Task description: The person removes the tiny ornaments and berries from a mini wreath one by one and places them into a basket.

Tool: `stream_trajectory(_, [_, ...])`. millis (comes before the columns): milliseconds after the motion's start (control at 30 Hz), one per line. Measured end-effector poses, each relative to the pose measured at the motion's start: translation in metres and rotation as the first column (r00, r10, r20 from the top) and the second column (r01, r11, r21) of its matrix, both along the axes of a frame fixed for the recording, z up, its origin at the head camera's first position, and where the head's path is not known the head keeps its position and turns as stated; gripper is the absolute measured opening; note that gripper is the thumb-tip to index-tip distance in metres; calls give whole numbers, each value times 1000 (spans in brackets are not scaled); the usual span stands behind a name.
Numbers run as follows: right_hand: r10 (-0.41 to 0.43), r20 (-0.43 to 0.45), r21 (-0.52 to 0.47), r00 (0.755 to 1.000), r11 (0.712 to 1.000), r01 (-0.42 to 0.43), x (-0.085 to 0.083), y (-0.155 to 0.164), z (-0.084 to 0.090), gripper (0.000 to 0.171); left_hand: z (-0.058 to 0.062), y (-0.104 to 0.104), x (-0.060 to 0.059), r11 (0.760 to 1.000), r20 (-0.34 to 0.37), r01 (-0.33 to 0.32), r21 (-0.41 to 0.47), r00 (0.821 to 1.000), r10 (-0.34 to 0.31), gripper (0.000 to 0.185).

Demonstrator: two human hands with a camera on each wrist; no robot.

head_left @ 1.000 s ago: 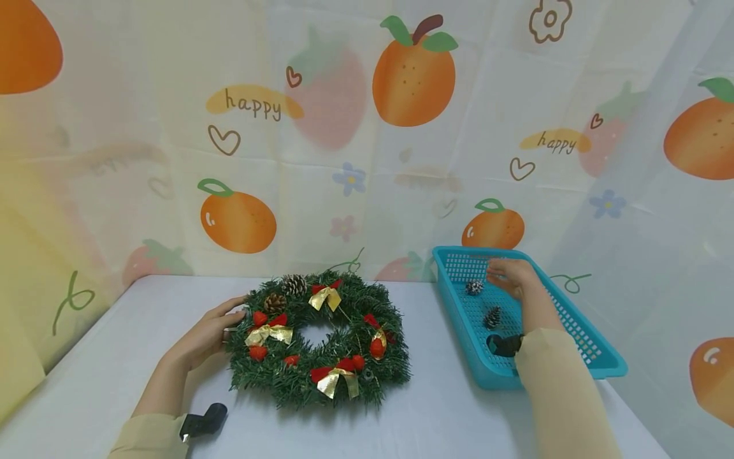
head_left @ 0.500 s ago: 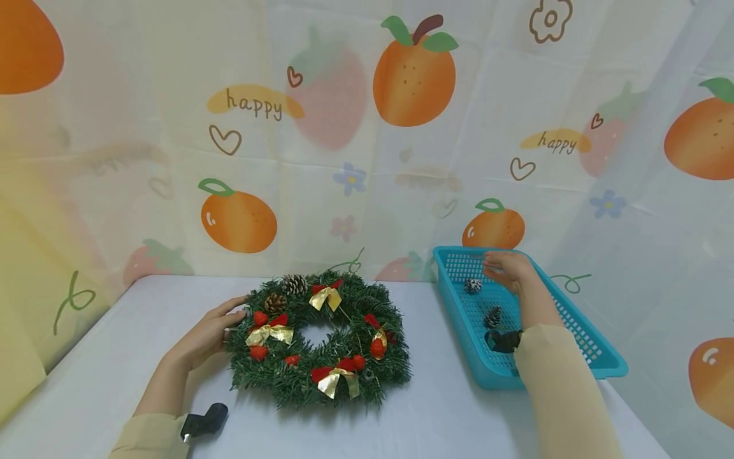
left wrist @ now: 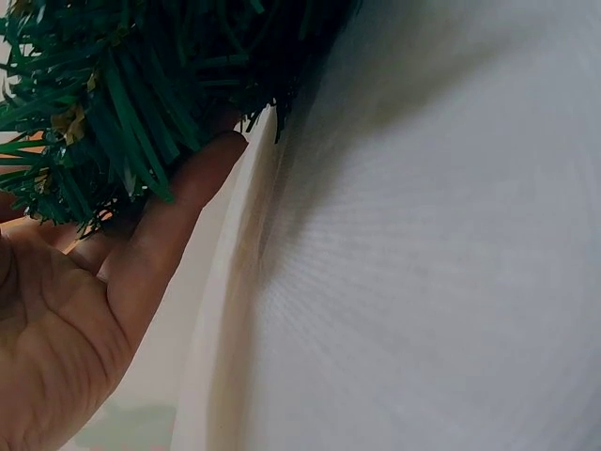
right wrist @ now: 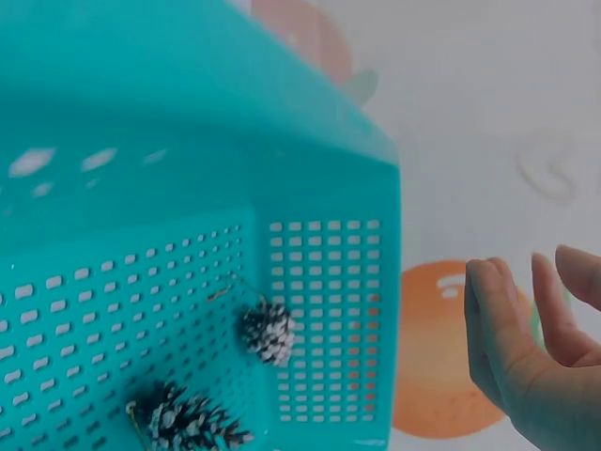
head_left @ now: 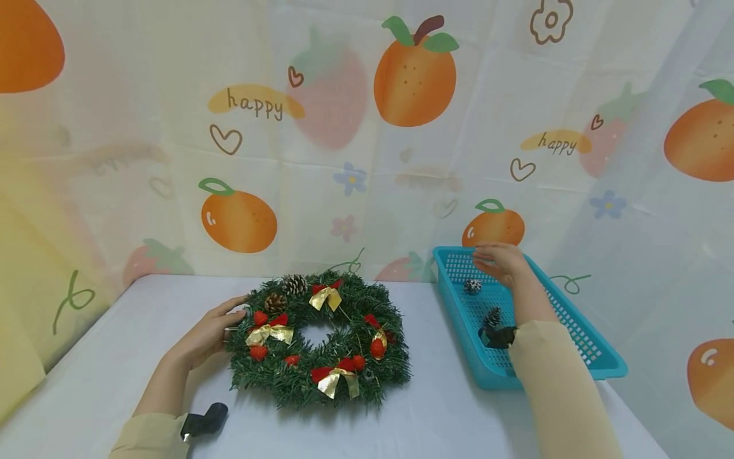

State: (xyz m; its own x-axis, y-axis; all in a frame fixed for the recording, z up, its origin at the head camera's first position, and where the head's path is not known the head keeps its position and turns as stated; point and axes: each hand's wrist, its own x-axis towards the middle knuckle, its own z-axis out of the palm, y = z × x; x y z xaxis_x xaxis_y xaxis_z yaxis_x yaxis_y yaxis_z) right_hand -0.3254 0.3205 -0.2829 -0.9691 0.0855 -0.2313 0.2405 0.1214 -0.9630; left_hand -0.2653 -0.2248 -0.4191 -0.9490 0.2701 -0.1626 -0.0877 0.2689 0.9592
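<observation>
A green wreath (head_left: 378, 376) with gold and red bows, red berries and two pinecones (head_left: 294, 285) lies on the table. My left hand (head_left: 209, 331) grips its left edge; in the left wrist view some fingers (left wrist: 174, 240) disappear among the needles. Over the far part of a blue basket (head_left: 487, 376), my right hand (head_left: 501, 260) is raised, with nothing seen in it. The right wrist view shows that hand's fingers (right wrist: 502, 315) spread apart. Inside the basket are two frosted pinecones: a rounder one (right wrist: 269, 332) near the far wall and a longer one (right wrist: 192, 420) nearer.
A white-covered table (head_left: 424, 414) bears the wreath and the basket, which stands to the wreath's right. A fruit-printed curtain (head_left: 321, 166) hangs directly behind them. The basket's perforated walls rise around the pinecones.
My right hand has risen and shifted slightly left above the basket. The left hand and the wreath have stayed where they were.
</observation>
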Motion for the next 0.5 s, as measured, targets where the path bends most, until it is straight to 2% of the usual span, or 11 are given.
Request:
stream_trajectory(200, [26, -24, -9, 999, 1000, -26, -2, -13, 6, 53, 1, 0, 0, 1000, -1, -3, 4, 1000, 3, 68])
stream_trajectory(500, [85, -51, 34, 995, 996, -84, -6, -28, 3, 50, 0, -2, -1, 1000, -6, 8, -4, 1000, -8, 67])
